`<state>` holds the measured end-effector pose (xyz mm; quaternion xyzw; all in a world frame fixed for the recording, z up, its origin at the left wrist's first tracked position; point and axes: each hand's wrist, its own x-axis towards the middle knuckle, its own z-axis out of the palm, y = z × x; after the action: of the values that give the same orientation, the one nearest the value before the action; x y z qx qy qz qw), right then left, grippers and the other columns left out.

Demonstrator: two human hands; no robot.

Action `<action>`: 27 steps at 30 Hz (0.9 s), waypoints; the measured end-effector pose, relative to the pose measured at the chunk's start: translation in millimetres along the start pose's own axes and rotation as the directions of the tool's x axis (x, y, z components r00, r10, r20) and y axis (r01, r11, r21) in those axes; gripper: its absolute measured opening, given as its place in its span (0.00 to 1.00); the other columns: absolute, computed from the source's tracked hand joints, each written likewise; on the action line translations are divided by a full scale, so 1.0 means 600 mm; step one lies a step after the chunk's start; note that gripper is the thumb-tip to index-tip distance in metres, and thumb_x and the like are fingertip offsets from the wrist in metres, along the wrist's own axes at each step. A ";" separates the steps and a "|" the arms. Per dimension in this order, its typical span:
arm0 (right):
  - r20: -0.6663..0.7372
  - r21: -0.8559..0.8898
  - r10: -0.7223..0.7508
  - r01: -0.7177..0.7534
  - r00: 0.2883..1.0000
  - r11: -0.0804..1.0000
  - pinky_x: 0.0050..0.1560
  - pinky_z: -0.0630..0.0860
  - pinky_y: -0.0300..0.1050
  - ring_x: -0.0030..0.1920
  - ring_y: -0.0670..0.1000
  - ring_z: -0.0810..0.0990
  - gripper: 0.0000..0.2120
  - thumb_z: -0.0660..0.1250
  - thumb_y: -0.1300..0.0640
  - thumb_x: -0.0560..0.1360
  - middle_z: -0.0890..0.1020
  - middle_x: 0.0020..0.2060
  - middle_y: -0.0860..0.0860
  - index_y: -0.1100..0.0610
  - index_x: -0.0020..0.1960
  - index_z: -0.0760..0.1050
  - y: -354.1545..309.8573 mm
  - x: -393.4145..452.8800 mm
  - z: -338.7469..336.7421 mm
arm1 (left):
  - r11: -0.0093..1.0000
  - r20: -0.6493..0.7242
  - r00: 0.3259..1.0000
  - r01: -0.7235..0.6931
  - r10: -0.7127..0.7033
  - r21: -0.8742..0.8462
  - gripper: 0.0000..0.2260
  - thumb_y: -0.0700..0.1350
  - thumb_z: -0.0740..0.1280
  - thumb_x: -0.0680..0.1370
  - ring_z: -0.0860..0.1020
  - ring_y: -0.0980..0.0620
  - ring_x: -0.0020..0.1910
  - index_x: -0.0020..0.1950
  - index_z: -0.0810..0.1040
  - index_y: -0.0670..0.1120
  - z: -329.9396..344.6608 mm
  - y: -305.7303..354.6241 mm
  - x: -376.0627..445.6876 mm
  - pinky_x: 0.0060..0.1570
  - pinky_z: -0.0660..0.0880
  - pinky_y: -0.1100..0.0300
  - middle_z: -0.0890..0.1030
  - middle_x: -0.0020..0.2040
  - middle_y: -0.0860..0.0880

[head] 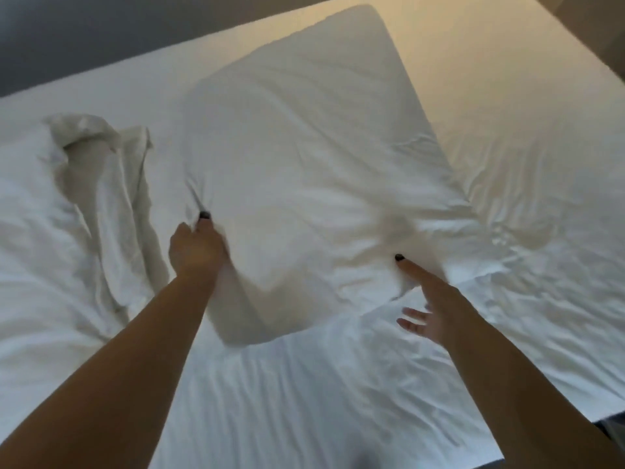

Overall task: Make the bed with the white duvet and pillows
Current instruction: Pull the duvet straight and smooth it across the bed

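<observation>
Placing a pillow on the bed.
Left hand pinches the pillow at its near edge; right hand, fingers spread, touches the near corner. A crumpled cloth lies left of the pillow. Next: square the pillow, probably.

Bedding count: one large white pillow; one crumpled white cloth, possibly an empty pillowcase; one bed with a wrinkled white sheet. Hands: two, one left hand and one right hand.
</observation>
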<state>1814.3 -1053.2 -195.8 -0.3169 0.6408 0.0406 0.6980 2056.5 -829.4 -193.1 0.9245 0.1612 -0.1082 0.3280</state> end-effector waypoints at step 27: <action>0.102 -0.625 -0.542 0.478 0.834 0.617 0.49 0.76 0.53 0.47 0.59 0.79 0.25 0.79 0.58 0.66 0.80 0.50 0.58 0.62 0.59 0.76 -0.217 0.022 -0.031 | 0.710 0.562 0.731 -0.625 0.386 0.324 0.33 0.61 0.53 0.82 0.36 0.43 0.78 0.81 0.41 0.51 0.096 0.016 -0.042 0.72 0.45 0.32 0.39 0.81 0.49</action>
<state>1860.8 -1170.6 -156.9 -0.7007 0.5056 0.0361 0.5021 2031.0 -879.1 -223.8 0.9311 -0.2211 -0.2614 0.1258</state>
